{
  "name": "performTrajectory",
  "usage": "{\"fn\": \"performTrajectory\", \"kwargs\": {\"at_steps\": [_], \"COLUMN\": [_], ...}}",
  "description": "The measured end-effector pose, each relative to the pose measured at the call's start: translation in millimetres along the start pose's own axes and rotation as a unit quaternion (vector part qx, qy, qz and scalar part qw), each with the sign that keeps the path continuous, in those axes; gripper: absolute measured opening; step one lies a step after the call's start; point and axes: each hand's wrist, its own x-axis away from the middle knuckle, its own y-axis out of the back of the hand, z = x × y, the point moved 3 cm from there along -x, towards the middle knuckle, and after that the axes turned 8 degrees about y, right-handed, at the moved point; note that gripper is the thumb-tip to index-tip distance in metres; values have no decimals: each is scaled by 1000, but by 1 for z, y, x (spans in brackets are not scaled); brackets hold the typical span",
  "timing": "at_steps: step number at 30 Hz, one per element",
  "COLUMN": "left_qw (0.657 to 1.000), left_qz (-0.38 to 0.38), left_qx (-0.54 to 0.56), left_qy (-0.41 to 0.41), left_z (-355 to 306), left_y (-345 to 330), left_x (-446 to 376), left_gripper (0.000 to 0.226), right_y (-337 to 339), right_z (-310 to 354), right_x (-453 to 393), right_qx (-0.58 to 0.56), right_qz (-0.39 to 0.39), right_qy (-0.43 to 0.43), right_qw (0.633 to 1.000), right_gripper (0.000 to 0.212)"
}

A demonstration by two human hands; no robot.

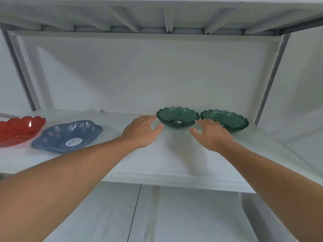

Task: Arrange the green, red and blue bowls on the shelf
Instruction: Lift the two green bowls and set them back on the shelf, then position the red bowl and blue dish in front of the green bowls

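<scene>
while both grips (143, 131) (212, 135) flank it, green bowl (177, 118) between

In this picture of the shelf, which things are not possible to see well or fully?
- Red bowl: the left edge of the head view cuts it off.
- Right green bowl: the right hand covers its near side.
- Whether the left hand touches the left green bowl: unclear.
- Small object at the shelf's back: too small.
- Sticker on the blue bowl: blurred.
</scene>
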Motion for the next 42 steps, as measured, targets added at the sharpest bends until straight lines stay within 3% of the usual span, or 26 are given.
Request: {"fn": "performTrajectory", "kwargs": {"at_steps": [7, 13, 20, 30, 35, 42], "left_qw": [999, 1000, 998, 987, 987, 994], "left_qz": [24, 13, -2, -24, -57, -48], "left_qx": [8, 0, -31, -60, -47, -32], "left_qy": [-20, -27, 57, 146, 143, 91], "left_z": [53, 80, 147, 303, 387, 489], "left_y": [28, 60, 103, 185, 211, 241], "left_x": [49, 79, 109, 147, 128, 84], "left_gripper": [74, 71, 70, 70, 70, 70], "right_y": [-10, -4, -20, -72, -94, -120], "right_z": [86, 121, 164, 308, 373, 424], "right_x": [62, 85, 72, 47, 23, -15], "right_qx": [23, 12, 6, -62, -59, -60], "right_qz": [15, 5, -19, 35, 18, -22], "right_qy": [-25, -17, 63, 116, 98, -15], "right_qw": [999, 1000, 998, 991, 993, 998], "right_gripper": [71, 72, 68, 67, 61, 60]}}
